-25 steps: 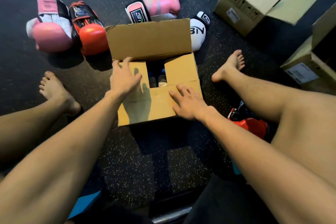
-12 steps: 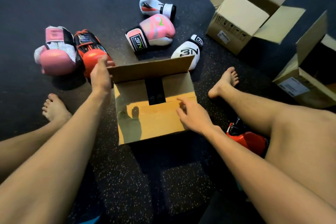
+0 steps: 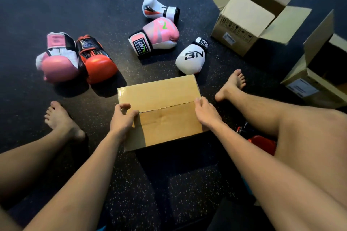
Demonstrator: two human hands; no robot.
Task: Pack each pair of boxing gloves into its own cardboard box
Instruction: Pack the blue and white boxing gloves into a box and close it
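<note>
Both hands are clasping the closed cardboard box: left hand pinching its left edge at the flap seam, right hand curling over its right edge. Five boxing gloves are lying beyond it.

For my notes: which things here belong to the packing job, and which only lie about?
Job: closed box, gripped by left hand and right hand; pink glove; red glove; patterned pink glove; two white gloves; two open boxes.
Lying about: blue thing, bottom edge, unclear.

six boxing gloves, three cardboard boxes
gloves: two left, three upper centre, one lower right; boxes: one centre, two right.
</note>
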